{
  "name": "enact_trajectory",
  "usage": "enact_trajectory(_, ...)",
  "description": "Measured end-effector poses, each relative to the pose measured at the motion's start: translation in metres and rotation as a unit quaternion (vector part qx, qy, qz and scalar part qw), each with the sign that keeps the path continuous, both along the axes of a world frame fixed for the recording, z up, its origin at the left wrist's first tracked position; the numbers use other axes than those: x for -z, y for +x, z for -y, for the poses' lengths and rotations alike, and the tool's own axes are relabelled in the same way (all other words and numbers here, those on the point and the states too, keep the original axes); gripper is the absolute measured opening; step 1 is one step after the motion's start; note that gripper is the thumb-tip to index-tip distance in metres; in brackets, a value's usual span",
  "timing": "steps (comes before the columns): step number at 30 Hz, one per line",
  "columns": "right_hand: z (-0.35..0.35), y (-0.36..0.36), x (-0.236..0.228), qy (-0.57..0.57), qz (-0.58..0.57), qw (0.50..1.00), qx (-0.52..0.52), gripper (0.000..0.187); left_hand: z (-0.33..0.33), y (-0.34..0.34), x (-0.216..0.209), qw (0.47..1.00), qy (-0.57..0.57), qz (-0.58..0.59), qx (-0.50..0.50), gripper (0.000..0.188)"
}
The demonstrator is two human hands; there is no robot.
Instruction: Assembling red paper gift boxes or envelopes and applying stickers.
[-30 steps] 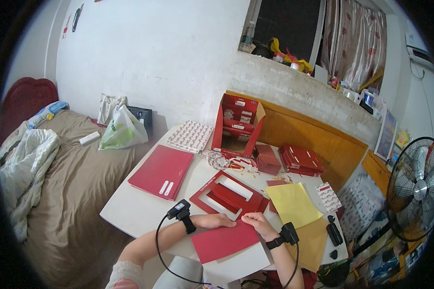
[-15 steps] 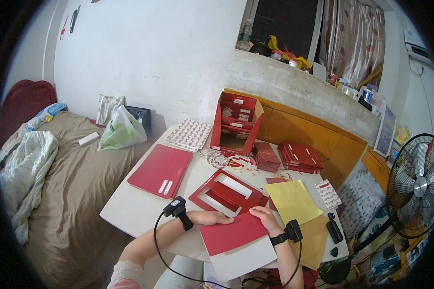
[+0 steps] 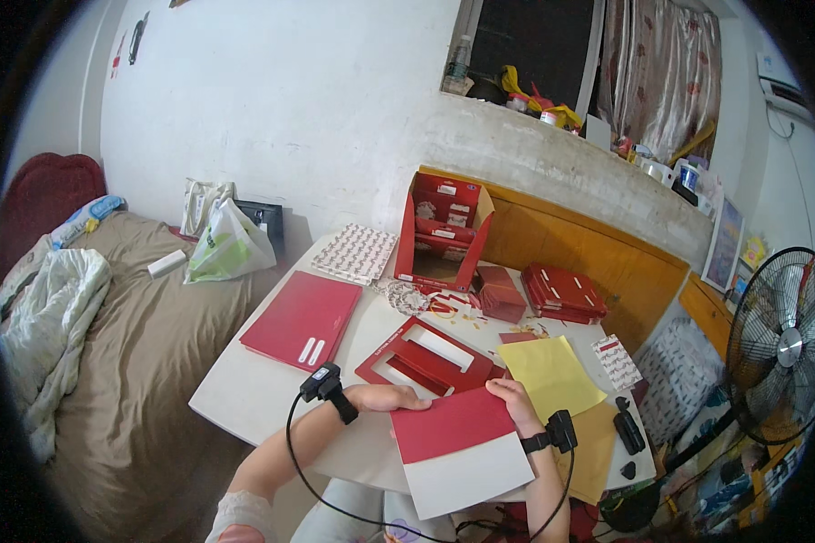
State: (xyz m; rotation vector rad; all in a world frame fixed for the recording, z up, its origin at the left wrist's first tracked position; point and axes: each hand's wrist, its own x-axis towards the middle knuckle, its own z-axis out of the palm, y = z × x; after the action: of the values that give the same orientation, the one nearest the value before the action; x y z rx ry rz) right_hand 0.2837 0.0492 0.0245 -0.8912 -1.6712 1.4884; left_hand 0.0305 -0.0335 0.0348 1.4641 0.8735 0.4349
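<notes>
Between my hands, at the table's near edge, is a flat card piece (image 3: 453,427), red on its upper part and white on its lower part. I cannot tell if it is one folded sheet or two layers. My left hand (image 3: 388,398) grips its upper left corner, thumb on top. My right hand (image 3: 516,405) pinches the upper right corner. Just beyond lies a red cardboard frame (image 3: 397,337) with two long cut-out windows. Right of that, a yellow sheet (image 3: 557,376) rests on the table, with a tan sheet (image 3: 593,443) partly under it.
On the white table (image 3: 235,385) are a stack of red folders (image 3: 290,317), patterned white sheets (image 3: 358,252), an upright red box (image 3: 444,231), red stacks (image 3: 563,294), paper scraps and a black object (image 3: 629,433). A bed (image 3: 154,362) stands left, a fan (image 3: 788,348) right.
The card has moved slightly right and up. My right hand has slid from its top edge toward the upper right corner; my left hand still grips the left side.
</notes>
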Motion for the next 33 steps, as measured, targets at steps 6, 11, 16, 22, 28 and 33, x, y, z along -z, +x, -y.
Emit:
enact_trajectory(6, 0.003, -0.002, -0.004, -0.011, -0.011, 1.0, 0.017, 0.021, 0.004, 0.004, -0.001, 0.998, 0.018, 0.039, -0.04, 0.047)
enact_trajectory(11, -0.01, 0.008, 0.002, -0.003, -0.062, 0.997, 0.039, 0.016, -0.003, -0.004, 0.008, 0.991, -0.014, 0.137, 0.002, 0.043)
enact_trajectory(16, -0.01, 0.006, 0.003, 0.007, -0.059, 0.998, 0.038, 0.016, -0.003, -0.004, 0.015, 0.98, -0.065, 0.181, -0.041, 0.046)
enact_trajectory(22, -0.014, 0.008, 0.006, 0.022, -0.055, 0.997, 0.05, 0.022, -0.008, -0.007, 0.016, 0.983, -0.055, 0.175, -0.019, 0.048)
enact_trajectory(28, -0.019, 0.011, 0.009, 0.031, -0.091, 0.991, 0.097, 0.021, -0.006, -0.001, 0.013, 0.966, -0.119, 0.225, -0.053, 0.051)
enact_trajectory(33, -0.017, 0.005, 0.009, -0.067, -0.22, 0.967, 0.111, 0.023, -0.013, -0.009, 0.031, 0.968, -0.056, 0.231, -0.083, 0.042)
